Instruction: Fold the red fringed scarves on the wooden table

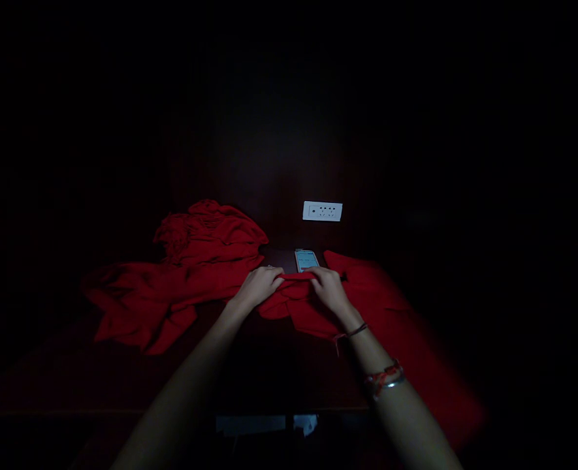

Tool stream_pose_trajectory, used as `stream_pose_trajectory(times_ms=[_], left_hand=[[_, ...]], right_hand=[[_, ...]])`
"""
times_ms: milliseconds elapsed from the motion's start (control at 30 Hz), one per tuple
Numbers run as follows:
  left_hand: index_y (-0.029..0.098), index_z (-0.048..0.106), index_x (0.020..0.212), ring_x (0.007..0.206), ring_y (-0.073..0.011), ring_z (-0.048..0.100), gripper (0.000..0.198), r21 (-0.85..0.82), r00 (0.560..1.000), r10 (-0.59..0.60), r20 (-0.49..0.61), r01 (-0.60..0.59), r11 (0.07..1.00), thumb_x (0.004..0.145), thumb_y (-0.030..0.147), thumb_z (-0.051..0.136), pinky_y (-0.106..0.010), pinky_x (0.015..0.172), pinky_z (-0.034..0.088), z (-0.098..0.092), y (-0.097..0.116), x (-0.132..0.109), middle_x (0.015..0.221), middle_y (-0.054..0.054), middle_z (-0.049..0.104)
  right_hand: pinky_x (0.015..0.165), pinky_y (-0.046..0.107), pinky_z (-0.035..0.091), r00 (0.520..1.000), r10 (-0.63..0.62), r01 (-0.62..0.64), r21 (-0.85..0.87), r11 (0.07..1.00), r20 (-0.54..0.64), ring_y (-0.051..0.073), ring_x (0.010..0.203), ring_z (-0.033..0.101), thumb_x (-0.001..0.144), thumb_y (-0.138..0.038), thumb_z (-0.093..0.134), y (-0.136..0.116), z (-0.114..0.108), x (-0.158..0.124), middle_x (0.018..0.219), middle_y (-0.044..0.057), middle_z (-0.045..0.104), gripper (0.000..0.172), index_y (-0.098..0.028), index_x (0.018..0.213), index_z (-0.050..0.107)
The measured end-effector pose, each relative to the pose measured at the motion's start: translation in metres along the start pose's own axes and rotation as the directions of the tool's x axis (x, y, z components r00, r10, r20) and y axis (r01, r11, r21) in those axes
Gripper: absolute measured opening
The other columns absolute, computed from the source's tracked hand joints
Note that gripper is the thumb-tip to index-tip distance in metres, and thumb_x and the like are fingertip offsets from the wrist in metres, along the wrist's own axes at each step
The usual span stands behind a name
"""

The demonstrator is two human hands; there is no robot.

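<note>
A long piece of red cloth [313, 314] lies across the dark table. My left hand [262, 285] grips its raised edge near the middle, fingers wrapped round the fabric. A short way to the right, my right hand [328, 287] pinches the same edge, so a narrow strip is stretched between the two. Bracelets [386, 377] circle my right forearm and wrist. On the left the red fabric is bunched in a crumpled heap [210, 235]; on the right it lies flatter and runs over the table's front edge. My fingertips are partly hidden by the cloth.
Just behind my hands a lit phone [306, 259] rests on a flat grey object [283, 256]. A white socket plate [322, 211] is on the dark wall behind. Pale objects [250, 425] show below the table's front edge. The surroundings are very dark.
</note>
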State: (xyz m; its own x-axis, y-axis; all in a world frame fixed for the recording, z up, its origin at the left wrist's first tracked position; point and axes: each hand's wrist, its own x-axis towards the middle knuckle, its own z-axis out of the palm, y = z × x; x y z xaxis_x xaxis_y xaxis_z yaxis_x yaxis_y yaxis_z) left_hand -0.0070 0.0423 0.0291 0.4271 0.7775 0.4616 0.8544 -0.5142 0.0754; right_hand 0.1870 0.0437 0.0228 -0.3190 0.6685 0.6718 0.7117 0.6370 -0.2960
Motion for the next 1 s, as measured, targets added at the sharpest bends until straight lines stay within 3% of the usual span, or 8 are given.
stream_pose_trajectory(times_ms=[67, 233, 333, 433, 533, 633, 800, 1000], left_hand=[[0.020, 0.054, 0.090, 0.083, -0.0171, 0.053, 0.020, 0.052, 0.999, -0.044, -0.006, 0.044, 0.998, 0.078, 0.021, 0.039, -0.024, 0.070, 0.039, -0.004, -0.008, -0.002, 0.088, -0.004, 0.059], [0.019, 0.053, 0.095, 0.085, -0.0187, 0.053, 0.022, 0.104, 0.993, -0.108, -0.041, 0.112, 0.988, 0.078, 0.020, 0.039, -0.027, 0.072, 0.040, -0.003, -0.019, -0.005, 0.093, -0.006, 0.058], [0.019, 0.054, 0.092, 0.084, -0.0173, 0.053, 0.020, 0.038, 1.000, -0.021, 0.011, 0.020, 0.999, 0.078, 0.020, 0.040, -0.025, 0.072, 0.040, 0.003, -0.009, -0.003, 0.090, -0.005, 0.059], [0.019, 0.055, 0.091, 0.082, -0.0168, 0.054, 0.019, -0.025, 0.998, 0.044, 0.033, -0.043, 0.999, 0.078, 0.022, 0.041, -0.025, 0.071, 0.040, 0.008, 0.002, -0.001, 0.088, -0.005, 0.060], [0.018, 0.055, 0.091, 0.083, -0.0164, 0.054, 0.020, -0.063, 0.998, 0.055, 0.029, -0.053, 0.997, 0.079, 0.023, 0.040, -0.024, 0.072, 0.040, 0.010, 0.006, 0.000, 0.088, -0.005, 0.060], [0.017, 0.055, 0.091, 0.082, -0.0167, 0.054, 0.021, -0.063, 0.998, 0.062, 0.022, -0.060, 0.996, 0.079, 0.026, 0.041, -0.024, 0.070, 0.040, 0.009, 0.005, -0.001, 0.088, -0.005, 0.060], [0.018, 0.055, 0.086, 0.076, -0.0163, 0.054, 0.030, -0.062, 0.998, 0.061, 0.012, -0.060, 0.996, 0.081, 0.040, 0.035, -0.023, 0.063, 0.039, 0.003, 0.003, -0.003, 0.083, -0.004, 0.059], [0.019, 0.053, 0.088, 0.080, -0.0175, 0.054, 0.028, 0.061, 0.999, -0.020, -0.027, 0.022, 0.998, 0.085, 0.031, 0.029, -0.025, 0.065, 0.039, 0.002, -0.004, -0.004, 0.087, -0.005, 0.059]], right_hand=[[0.073, 0.028, 0.040, 0.958, 0.203, -0.187, 0.094, 0.978, -0.203, 0.016, 0.078, 0.055, 0.070, -0.014, 0.041, 0.022, -0.016, -0.001, 0.083, 0.004, 0.063, 0.025, -0.017, 0.085, 0.061], [0.071, 0.034, 0.041, 0.572, 0.571, -0.573, 0.211, 0.792, -0.589, 0.020, 0.074, 0.054, 0.064, -0.016, 0.042, 0.062, -0.050, -0.011, 0.080, 0.009, 0.060, 0.029, -0.011, 0.086, 0.061], [0.081, 0.038, 0.035, 0.771, 0.359, -0.429, -0.014, 0.903, -0.526, 0.022, 0.091, 0.049, 0.061, -0.009, 0.041, 0.050, -0.045, -0.011, 0.098, 0.011, 0.054, 0.039, -0.014, 0.095, 0.058], [0.087, 0.036, 0.032, 0.997, -0.005, 0.002, -0.033, 0.999, -0.077, 0.019, 0.101, 0.043, 0.065, -0.013, 0.046, 0.022, -0.023, -0.006, 0.109, 0.007, 0.050, 0.040, -0.020, 0.103, 0.054], [0.089, 0.038, 0.029, 0.978, -0.135, 0.130, 0.044, 0.991, 0.161, 0.020, 0.103, 0.043, 0.069, -0.027, 0.053, 0.001, -0.001, -0.005, 0.108, 0.006, 0.052, 0.038, -0.022, 0.107, 0.051], [0.084, 0.035, 0.034, 0.983, -0.110, 0.099, 0.080, 0.992, 0.149, 0.019, 0.094, 0.050, 0.070, -0.034, 0.053, -0.006, 0.007, -0.006, 0.097, 0.006, 0.059, 0.032, -0.020, 0.098, 0.056], [0.065, 0.026, 0.040, 0.982, 0.147, -0.132, 0.128, 0.983, -0.118, 0.015, 0.069, 0.056, 0.076, -0.030, 0.044, 0.007, -0.009, -0.004, 0.074, 0.004, 0.063, 0.021, -0.018, 0.074, 0.061], [0.068, 0.033, 0.039, 0.746, 0.459, -0.523, 0.003, 0.852, -0.483, 0.021, 0.074, 0.053, 0.074, -0.024, 0.040, 0.038, -0.026, -0.012, 0.080, 0.010, 0.059, 0.024, -0.013, 0.082, 0.060]])
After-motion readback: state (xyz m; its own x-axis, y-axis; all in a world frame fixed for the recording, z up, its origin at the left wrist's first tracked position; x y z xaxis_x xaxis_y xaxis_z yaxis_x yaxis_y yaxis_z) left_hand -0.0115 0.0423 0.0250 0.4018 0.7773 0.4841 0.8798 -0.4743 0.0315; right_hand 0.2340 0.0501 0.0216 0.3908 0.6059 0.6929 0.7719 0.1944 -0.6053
